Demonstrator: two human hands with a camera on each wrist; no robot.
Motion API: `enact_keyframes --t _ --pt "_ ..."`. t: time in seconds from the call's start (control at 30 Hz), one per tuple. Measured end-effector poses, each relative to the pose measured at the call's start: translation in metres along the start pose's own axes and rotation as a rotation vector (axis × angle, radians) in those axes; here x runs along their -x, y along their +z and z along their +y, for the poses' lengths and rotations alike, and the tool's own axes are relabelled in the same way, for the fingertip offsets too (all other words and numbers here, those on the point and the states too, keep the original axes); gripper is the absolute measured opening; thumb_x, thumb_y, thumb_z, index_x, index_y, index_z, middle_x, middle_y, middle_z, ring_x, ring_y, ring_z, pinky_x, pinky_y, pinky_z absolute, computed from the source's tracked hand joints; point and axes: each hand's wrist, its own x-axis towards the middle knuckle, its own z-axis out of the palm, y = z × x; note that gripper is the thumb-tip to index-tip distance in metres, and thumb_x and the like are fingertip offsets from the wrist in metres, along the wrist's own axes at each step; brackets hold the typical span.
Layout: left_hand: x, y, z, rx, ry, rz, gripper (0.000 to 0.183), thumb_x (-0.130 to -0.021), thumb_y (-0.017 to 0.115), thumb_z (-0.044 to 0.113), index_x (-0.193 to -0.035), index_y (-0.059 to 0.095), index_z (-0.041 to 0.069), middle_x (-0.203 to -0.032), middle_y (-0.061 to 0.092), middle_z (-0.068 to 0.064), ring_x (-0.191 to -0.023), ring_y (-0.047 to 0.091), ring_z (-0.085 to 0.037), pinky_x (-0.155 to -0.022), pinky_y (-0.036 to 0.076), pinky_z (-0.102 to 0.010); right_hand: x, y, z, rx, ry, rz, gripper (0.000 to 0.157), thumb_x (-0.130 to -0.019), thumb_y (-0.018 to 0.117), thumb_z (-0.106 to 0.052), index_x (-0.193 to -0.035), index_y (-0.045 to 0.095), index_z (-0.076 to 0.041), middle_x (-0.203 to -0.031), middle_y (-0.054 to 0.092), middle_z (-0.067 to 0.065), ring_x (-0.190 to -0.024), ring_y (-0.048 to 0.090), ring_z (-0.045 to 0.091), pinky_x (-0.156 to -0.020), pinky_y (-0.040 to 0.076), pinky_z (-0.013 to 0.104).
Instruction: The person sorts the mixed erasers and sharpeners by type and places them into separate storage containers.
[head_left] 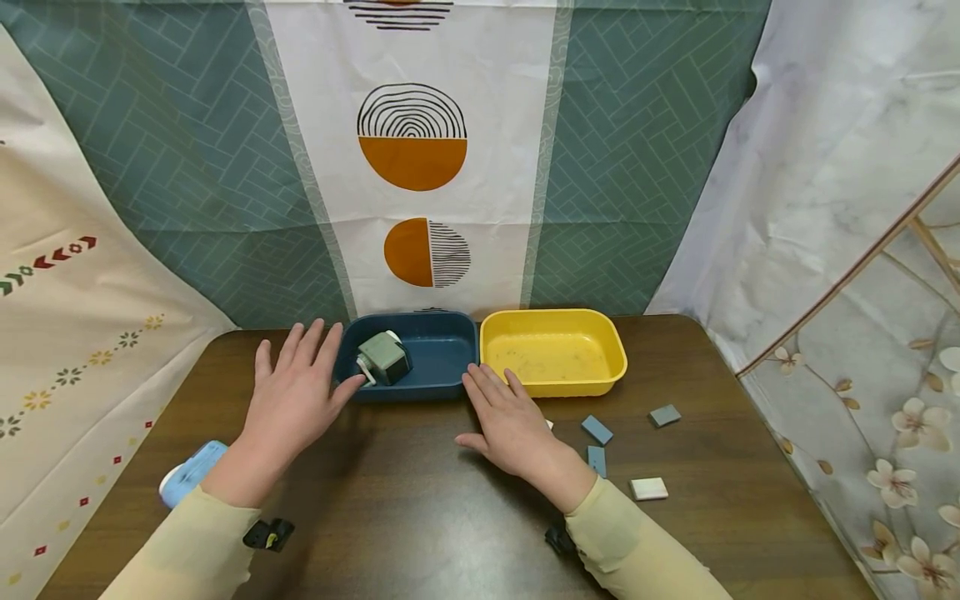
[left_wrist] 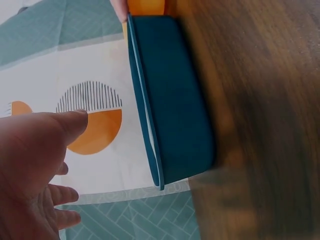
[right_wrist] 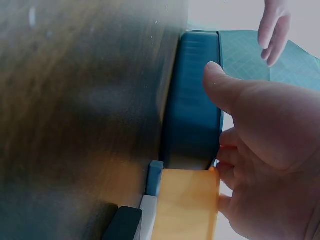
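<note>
My left hand (head_left: 296,392), fingers spread and straight, hovers by the left end of a dark blue tray (head_left: 438,392). In the left wrist view its thumb (left_wrist: 65,125) stands apart from the tray wall (left_wrist: 172,100). Inside the tray, at its left, lies a grey-green blocky object (head_left: 384,358) with white parts; its kind is unclear. My right hand (head_left: 513,429) reaches with straight fingers to where the blue tray meets a yellow tray (head_left: 555,389). Whether those fingertips touch either rim, I cannot tell. Neither hand grips anything.
Right of my right hand lie small flat blocks: blue ones (head_left: 597,429), a grey one (head_left: 664,416) and a white one (head_left: 648,489). Another white piece is partly hidden by that hand. A light-blue and white item (head_left: 193,473) lies beside my left forearm. Cloth hangs behind the table.
</note>
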Motion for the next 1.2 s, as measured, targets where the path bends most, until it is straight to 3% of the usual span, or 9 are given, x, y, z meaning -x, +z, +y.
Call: enact_keyframes --t 0.27,0.53,0.97,1.2 --pt "0.013 -0.004 -0.007 0.008 0.026 0.044 0.086 -0.102 0.078 0.043 -0.168 0.042 0.001 -0.169 0.039 -0.032 -0.156 0.031 -0.056 -0.122 0.011 -0.084 0.001 0.001 0.001 -0.014 -0.01 0.016 0.093 -0.108 0.067 -0.058 -0.174 0.03 -0.004 -0.182 0.024 0.014 -0.169 0.02 0.03 -0.136 0.012 0.056" --pt "0.023 -0.009 -0.012 0.011 -0.019 0.033 0.087 -0.103 0.077 0.045 -0.169 0.04 0.002 -0.17 0.038 -0.032 -0.157 0.029 -0.056 -0.124 0.006 -0.082 0.001 -0.001 0.0 -0.021 -0.01 0.017 0.093 -0.107 0.068 -0.056 -0.174 0.029 -0.004 -0.182 0.023 0.015 -0.169 0.02 0.031 -0.136 0.011 0.056" --pt "0.046 -0.01 -0.024 0.005 -0.029 0.077 0.085 -0.1 0.08 0.042 -0.166 0.044 0.002 -0.166 0.043 -0.032 -0.155 0.033 -0.055 -0.122 0.01 -0.083 0.003 0.001 0.001 -0.016 -0.018 0.028 0.094 -0.107 0.068 -0.057 -0.174 0.03 -0.004 -0.182 0.024 0.015 -0.168 0.02 0.031 -0.136 0.011 0.055" --pt "0.055 -0.011 -0.032 -0.004 -0.057 0.074 0.086 -0.101 0.08 0.044 -0.166 0.042 0.003 -0.166 0.042 -0.032 -0.155 0.031 -0.055 -0.124 0.006 -0.082 0.002 0.0 0.0 -0.016 -0.014 0.021 0.094 -0.107 0.068 -0.057 -0.174 0.029 -0.004 -0.182 0.023 0.014 -0.169 0.019 0.03 -0.136 0.01 0.055"
